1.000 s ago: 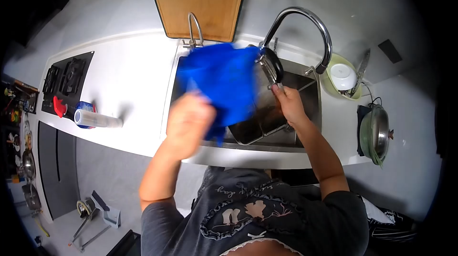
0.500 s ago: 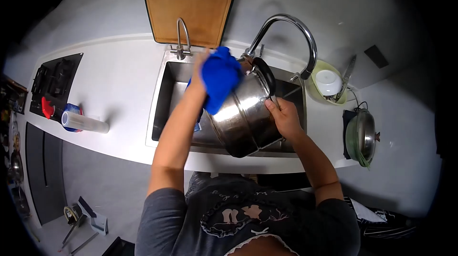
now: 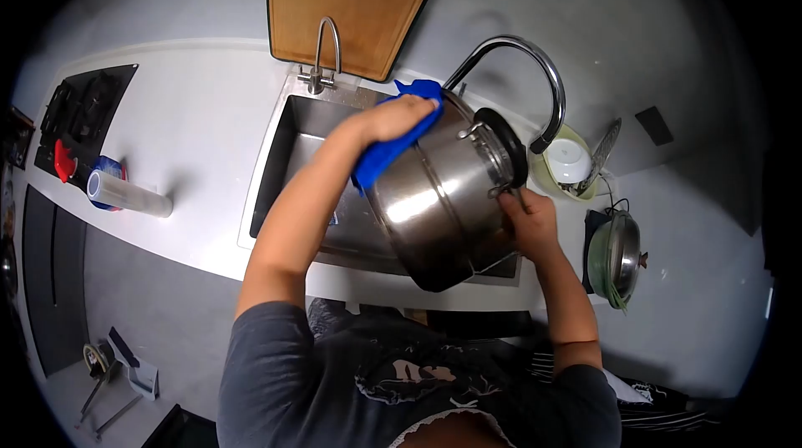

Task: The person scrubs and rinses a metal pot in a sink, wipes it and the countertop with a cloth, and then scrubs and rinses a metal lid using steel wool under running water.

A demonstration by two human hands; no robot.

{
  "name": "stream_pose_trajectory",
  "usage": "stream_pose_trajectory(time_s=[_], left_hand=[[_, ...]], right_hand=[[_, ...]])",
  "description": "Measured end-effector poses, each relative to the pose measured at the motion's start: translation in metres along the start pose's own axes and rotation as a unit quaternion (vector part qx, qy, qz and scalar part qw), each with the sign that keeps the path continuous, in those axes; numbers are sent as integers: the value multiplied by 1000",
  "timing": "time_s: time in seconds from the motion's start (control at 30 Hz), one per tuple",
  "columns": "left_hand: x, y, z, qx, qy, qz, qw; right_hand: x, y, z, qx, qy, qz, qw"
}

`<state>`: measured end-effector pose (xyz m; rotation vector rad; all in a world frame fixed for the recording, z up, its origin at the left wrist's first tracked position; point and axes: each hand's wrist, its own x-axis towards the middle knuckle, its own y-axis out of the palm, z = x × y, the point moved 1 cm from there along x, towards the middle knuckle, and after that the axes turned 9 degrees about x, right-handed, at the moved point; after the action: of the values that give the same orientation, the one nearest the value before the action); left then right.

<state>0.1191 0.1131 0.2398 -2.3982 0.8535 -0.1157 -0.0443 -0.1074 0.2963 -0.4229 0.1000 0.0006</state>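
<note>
A large stainless steel pot (image 3: 447, 214) lies tilted over the sink (image 3: 288, 151), its black handle (image 3: 507, 143) towards the right. My left hand (image 3: 403, 116) presses a blue cloth (image 3: 380, 166) against the far left of the pot's outside; the fingers curl over the cloth. At the pot's right end my right hand (image 3: 533, 221) grips the rim, its thumb on the outer side and some fingers hidden behind the metal.
Behind the pot arches a chrome faucet (image 3: 555, 89), with a smaller tap (image 3: 316, 80) before a wooden board (image 3: 347, 10). A green basin (image 3: 543, 168) holding a white bowl (image 3: 568, 160) and a lidded green pot (image 3: 600, 256) stand right. A clear-wrap roll (image 3: 138, 197) lies left.
My left hand has slid the blue cloth along the pot's far side, towards the right. The pot has turned slightly, showing more of its handle side. My right hand keeps its grip.
</note>
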Motion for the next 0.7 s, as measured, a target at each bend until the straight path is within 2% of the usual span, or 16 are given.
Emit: stream_pose_trajectory(time_s=[0.07, 0.1, 0.13, 0.17, 0.27, 0.4, 0.47, 0.57, 0.6, 0.63, 0.7], left_hand=[[-8, -14, 2, -205, -134, 106, 964], [23, 8, 61, -360, -95, 151, 916], [30, 30, 99, -424, -85, 144, 890], [29, 44, 119, -485, -74, 137, 861], [-17, 89, 117, -679, -7, 80, 729], [-59, 154, 125, -821, 36, 57, 567], [-48, 206, 160, -861, -68, -47, 502], [-58, 247, 173, -883, -39, -230, 407], [-73, 241, 159, -881, -62, -243, 401], [-91, 223, 128, -872, -107, -227, 420], [-128, 183, 58, -836, -156, -194, 488]], right_hand=[[-3, -8, 13, -2, -12, 4, 1000], [-4, -14, 19, -3, -19, 6, 1000], [-3, -22, 23, -64, -85, 12, 994], [-2, -23, 28, -29, -71, 4, 997], [0, -26, 26, 90, -25, -17, 995], [2, -6, 19, 175, -26, -116, 977], [-1, 1, 9, 191, -11, -125, 974], [-10, 11, -3, 189, 8, -156, 969], [-15, 20, -2, 195, 2, -166, 967], [-15, 29, 0, 205, -11, -172, 964], [-12, 40, 2, 194, -44, -145, 969]])
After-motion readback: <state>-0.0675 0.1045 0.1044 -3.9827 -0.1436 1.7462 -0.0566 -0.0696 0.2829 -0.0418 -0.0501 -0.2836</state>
